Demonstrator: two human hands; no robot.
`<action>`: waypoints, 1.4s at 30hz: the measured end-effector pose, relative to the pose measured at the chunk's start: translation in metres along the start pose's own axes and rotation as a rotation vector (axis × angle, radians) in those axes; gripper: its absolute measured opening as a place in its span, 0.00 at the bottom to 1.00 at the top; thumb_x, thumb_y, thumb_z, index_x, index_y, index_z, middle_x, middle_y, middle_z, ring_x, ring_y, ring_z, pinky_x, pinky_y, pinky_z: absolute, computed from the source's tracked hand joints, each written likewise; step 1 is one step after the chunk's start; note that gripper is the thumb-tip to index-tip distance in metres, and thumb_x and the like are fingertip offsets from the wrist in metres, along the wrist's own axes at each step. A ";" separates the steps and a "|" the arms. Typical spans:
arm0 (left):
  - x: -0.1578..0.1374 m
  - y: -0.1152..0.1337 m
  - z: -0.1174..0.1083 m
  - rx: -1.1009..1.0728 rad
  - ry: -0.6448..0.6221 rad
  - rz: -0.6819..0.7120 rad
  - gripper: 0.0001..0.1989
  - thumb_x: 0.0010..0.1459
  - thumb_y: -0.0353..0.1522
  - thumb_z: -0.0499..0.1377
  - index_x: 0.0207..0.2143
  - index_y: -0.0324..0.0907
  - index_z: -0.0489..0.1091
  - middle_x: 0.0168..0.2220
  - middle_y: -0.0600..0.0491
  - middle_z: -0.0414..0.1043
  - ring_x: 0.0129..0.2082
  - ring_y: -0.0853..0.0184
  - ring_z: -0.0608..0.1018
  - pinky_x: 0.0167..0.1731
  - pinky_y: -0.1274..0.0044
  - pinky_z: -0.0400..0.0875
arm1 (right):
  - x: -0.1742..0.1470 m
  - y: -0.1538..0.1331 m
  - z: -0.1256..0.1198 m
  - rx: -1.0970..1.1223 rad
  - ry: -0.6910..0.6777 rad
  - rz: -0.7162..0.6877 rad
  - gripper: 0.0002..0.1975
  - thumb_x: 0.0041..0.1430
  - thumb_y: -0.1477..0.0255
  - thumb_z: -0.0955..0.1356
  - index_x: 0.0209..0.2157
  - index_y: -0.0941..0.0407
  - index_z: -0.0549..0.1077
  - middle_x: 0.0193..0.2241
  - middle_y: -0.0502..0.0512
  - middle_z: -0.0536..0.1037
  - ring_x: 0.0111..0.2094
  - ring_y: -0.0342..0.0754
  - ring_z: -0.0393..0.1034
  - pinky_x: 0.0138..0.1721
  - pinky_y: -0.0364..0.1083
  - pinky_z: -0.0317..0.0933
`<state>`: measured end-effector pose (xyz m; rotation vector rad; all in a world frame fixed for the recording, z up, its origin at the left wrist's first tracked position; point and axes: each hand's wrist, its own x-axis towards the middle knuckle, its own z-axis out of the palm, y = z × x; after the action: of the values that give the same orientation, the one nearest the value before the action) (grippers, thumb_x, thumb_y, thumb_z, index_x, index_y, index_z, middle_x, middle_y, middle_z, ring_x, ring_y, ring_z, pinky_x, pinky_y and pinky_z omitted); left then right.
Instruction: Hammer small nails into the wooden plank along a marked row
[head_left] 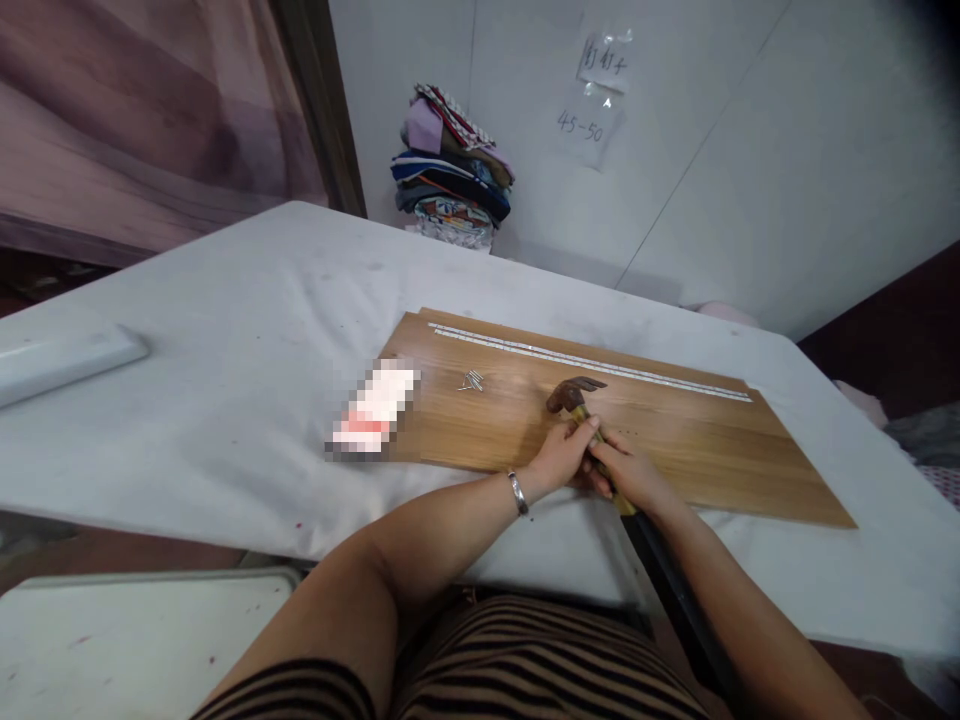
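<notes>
A claw hammer (574,395) with a rusty head and a black and yellow handle slants over the near edge of a wood-grain board (480,435). My left hand (561,455), with a silver bracelet at the wrist, is closed on the handle just below the head. Lower down, my right hand (634,472) also grips the handle, its thumb close to the left one. Fingers on the far side of the handle are partly hidden. A small heap of nails (472,381) lies on the board, left of the hammer head. Several small dark marks (628,432) show right of my hands.
Two white marked strips (592,367) run along the board's far side. At its left end lies a pixelated phone-shaped object (375,405). The board rests on a white-covered table (247,330). Folded clothes (454,170) are stacked by the wall; a white stool (135,640) stands lower left.
</notes>
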<state>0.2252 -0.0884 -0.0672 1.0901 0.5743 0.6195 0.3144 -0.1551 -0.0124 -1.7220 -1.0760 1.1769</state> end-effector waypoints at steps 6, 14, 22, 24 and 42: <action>-0.001 0.003 0.001 0.001 0.023 0.024 0.27 0.59 0.54 0.54 0.22 0.41 0.61 0.14 0.59 0.59 0.14 0.75 0.65 0.16 0.81 0.60 | 0.000 0.000 0.000 0.008 -0.001 -0.017 0.14 0.53 0.56 0.66 0.30 0.52 0.64 0.13 0.40 0.65 0.10 0.39 0.55 0.13 0.40 0.49; -0.002 0.005 0.000 -0.034 -0.029 -0.014 0.27 0.59 0.54 0.54 0.23 0.41 0.61 0.13 0.59 0.59 0.13 0.74 0.67 0.16 0.81 0.61 | 0.000 0.000 -0.002 0.019 -0.023 -0.005 0.14 0.53 0.56 0.65 0.27 0.53 0.64 0.13 0.42 0.66 0.10 0.38 0.55 0.13 0.40 0.50; 0.000 0.002 0.000 0.017 0.000 0.017 0.26 0.59 0.54 0.55 0.23 0.41 0.62 0.14 0.59 0.60 0.14 0.75 0.66 0.16 0.82 0.60 | -0.001 0.003 0.000 0.003 0.011 -0.030 0.14 0.53 0.56 0.65 0.30 0.52 0.63 0.14 0.41 0.65 0.10 0.39 0.55 0.13 0.41 0.50; 0.000 0.002 0.000 0.002 -0.015 0.011 0.26 0.59 0.54 0.54 0.24 0.41 0.62 0.14 0.59 0.60 0.14 0.74 0.67 0.16 0.82 0.61 | -0.001 0.002 -0.001 -0.006 0.006 -0.022 0.14 0.54 0.56 0.65 0.30 0.53 0.64 0.14 0.41 0.66 0.10 0.38 0.55 0.13 0.41 0.50; 0.000 0.003 0.001 -0.009 -0.018 -0.031 0.28 0.59 0.55 0.54 0.21 0.41 0.61 0.13 0.58 0.59 0.13 0.74 0.66 0.16 0.81 0.60 | 0.000 0.001 -0.002 -0.013 0.009 -0.017 0.13 0.54 0.57 0.65 0.29 0.53 0.64 0.15 0.42 0.67 0.10 0.39 0.56 0.14 0.41 0.51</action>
<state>0.2255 -0.0882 -0.0636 1.0750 0.5715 0.5843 0.3164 -0.1556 -0.0128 -1.7230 -1.0930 1.1528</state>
